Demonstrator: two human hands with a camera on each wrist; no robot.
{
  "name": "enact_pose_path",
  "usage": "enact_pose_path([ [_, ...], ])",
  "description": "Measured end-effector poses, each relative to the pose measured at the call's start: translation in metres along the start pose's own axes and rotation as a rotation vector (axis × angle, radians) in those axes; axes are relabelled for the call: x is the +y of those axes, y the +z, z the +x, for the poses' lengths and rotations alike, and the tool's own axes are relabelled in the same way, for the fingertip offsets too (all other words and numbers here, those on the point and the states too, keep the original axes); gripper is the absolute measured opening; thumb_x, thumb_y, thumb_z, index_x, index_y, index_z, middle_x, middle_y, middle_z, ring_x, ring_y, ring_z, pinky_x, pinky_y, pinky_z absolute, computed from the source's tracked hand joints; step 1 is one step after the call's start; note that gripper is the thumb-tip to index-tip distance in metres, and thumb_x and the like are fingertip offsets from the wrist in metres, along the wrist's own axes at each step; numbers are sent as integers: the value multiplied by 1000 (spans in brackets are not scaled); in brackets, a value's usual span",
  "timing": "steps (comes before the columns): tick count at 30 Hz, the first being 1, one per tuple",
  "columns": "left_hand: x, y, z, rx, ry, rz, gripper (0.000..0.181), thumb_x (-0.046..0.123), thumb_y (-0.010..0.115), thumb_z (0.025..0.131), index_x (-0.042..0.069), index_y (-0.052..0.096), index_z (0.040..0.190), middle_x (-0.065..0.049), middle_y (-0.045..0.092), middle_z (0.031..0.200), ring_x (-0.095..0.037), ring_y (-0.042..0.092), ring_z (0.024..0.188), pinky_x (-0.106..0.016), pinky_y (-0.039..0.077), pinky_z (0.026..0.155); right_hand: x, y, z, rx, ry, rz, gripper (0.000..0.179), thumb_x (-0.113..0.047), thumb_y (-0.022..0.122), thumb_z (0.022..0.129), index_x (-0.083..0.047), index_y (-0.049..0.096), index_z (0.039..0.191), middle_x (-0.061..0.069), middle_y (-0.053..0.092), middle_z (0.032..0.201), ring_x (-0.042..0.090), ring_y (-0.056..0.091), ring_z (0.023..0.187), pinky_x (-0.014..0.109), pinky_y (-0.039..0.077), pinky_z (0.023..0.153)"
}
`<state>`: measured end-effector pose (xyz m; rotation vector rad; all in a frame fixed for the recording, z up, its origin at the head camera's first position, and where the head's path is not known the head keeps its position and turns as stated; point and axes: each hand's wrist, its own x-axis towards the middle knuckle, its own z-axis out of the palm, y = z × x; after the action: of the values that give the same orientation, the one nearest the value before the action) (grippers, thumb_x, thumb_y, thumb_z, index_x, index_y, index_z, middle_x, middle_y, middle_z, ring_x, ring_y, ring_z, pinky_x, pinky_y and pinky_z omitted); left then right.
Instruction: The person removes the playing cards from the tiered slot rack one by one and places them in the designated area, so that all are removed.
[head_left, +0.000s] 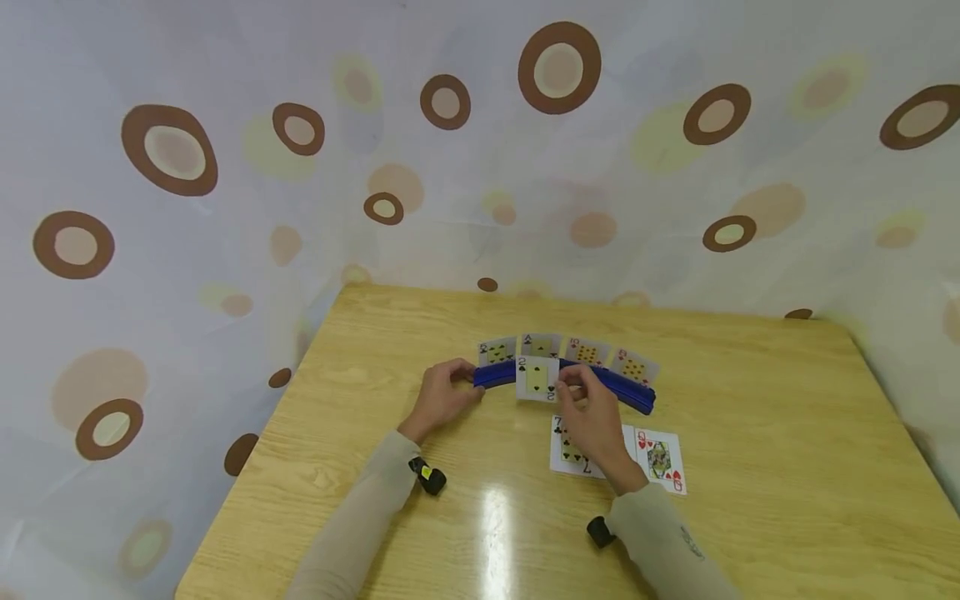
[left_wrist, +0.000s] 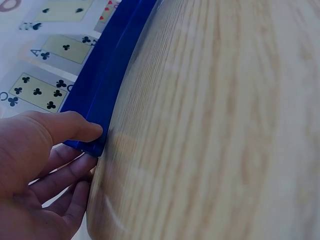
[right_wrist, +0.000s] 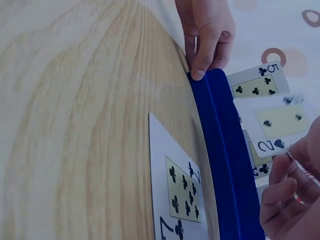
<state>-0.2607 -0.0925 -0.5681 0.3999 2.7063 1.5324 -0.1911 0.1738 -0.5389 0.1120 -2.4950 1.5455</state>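
The two hands are apart. The left hand (head_left: 444, 395) grips the left end of a curved, dark-blue card holder (head_left: 622, 389), its thumb on the near face. The right hand (head_left: 596, 421) pinches the right edge of a white two of spades playing card (head_left: 536, 382), which is out of the holder, in front of its left-centre part and covering the lower part of the ace behind.

The holder carries four white cards in a fanned row, standing up along its far side. From left to right come a five of clubs (head_left: 497, 353), an ace of clubs (head_left: 540, 343), a red ten (head_left: 588, 351) and another red card (head_left: 632, 367) too small to read for certain.

On the near side of the holder, a white seven of clubs (head_left: 567, 452) and a white queen of hearts (head_left: 660, 461) lie face up on the pale yellow, wood-grained counter (head_left: 787, 425), the right hand and wrist crossing between them. Beyond the far edge hangs a whitish backdrop (head_left: 480, 167) printed with brown rings and faded spots.
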Motion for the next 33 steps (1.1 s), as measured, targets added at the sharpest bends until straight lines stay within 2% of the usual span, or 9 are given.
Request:
enact_pose_path([
  [6, 1, 0, 0, -4, 13, 4, 24, 1, 84, 91, 0, 78, 114, -16, 82, 106, -31, 78, 103, -51, 59, 104, 1, -17, -12, 56, 55, -72, 15, -10, 64, 108, -3, 69, 121, 16, 74, 108, 18, 65, 90, 21, 50, 73],
  [11, 0, -1, 0, -6, 13, 5, 23, 2, 84, 91, 1, 78, 113, -15, 82, 105, -29, 78, 102, -49, 59, 103, 7, -32, -19, 78, 130, -102, 19, -11, 63, 109, -1, 70, 122, 17, 73, 110, 15, 62, 91, 18, 48, 76],
  [16, -2, -1, 0, -3, 12, 0, 24, 2, 84, 91, 1, 78, 113, -15, 82, 105, -29, 78, 102, -50, 60, 103, 9, -51, -27, 91, 159, -121, 23, -14, 62, 110, 1, 70, 125, 19, 74, 110, 10, 59, 89, 16, 47, 76],
  [28, -1, 0, 0, -8, 7, 7, 24, 2, 84, 91, 1, 78, 114, -15, 82, 107, -29, 77, 102, -48, 60, 101, 16, -83, -48, 95, 309, -222, 27, -19, 58, 112, -2, 70, 131, 18, 72, 118, 19, 59, 97, 14, 44, 76],
  [33, 0, -1, 0, -8, 10, 9, 23, 3, 84, 91, 1, 78, 114, -14, 82, 106, -28, 77, 100, -48, 60, 100, 23, -94, -57, 109, 354, -230, 30, -20, 58, 112, -2, 69, 133, 19, 71, 120, 17, 58, 96, 15, 44, 72],
])
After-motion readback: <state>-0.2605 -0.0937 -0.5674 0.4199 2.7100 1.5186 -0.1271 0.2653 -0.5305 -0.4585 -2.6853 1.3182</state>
